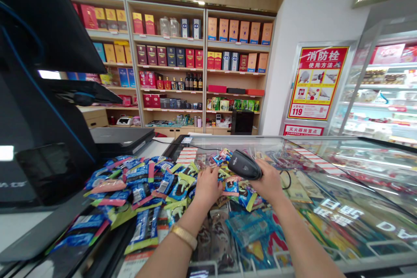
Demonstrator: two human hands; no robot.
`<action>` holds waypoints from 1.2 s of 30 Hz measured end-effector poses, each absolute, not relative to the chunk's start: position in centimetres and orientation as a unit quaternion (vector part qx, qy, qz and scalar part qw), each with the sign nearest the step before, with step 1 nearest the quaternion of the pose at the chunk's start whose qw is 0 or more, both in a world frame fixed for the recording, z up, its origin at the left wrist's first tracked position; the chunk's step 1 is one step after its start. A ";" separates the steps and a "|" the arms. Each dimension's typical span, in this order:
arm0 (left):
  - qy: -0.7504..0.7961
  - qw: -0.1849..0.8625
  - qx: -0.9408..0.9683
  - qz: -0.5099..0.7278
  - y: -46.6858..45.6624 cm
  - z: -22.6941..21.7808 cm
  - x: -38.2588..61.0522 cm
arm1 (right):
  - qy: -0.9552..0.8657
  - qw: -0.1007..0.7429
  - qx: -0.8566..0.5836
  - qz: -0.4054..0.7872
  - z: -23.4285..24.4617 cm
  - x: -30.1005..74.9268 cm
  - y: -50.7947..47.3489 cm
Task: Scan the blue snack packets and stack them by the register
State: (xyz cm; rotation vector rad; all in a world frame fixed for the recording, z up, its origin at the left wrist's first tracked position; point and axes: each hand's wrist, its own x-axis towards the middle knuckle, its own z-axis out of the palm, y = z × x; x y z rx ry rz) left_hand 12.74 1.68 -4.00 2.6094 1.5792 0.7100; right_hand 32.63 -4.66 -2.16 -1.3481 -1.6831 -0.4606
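My right hand [269, 182] is wrapped round a black barcode scanner [245, 164], held over the glass lid of a freezer chest [325, 191] with its head pointing left. My left hand [207, 186], a gold watch on its wrist, rests fingers-down on a small snack packet [232, 185] beside the scanner; its fingertips are hidden. A heap of several blue, green and pink snack packets [140, 186] spreads from the counter on the left onto the freezer lid. The scanner's cable [288, 179] curls behind my right hand.
A black point-of-sale terminal [35, 108] towers at the left with a black cash drawer [122, 138] behind the heap. Shelves of boxed goods and bottles [182, 65] line the back wall. A red fire-hydrant poster [315, 82] and a glass-fronted fridge [384, 82] stand at right.
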 end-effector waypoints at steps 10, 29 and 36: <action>0.489 0.033 0.834 0.253 1.6 -3.6 11.1 | -0.665 0.453 -0.560 -0.198 -2.2 32.9 -4.8; 0.272 0.623 0.398 0.616 1.8 -2.4 11.7 | -0.695 0.445 -0.532 -0.190 -2.2 33.0 -4.6; 0.252 0.632 0.389 0.621 1.9 -2.5 11.4 | -0.714 0.431 -0.514 -0.200 -2.1 32.1 -4.8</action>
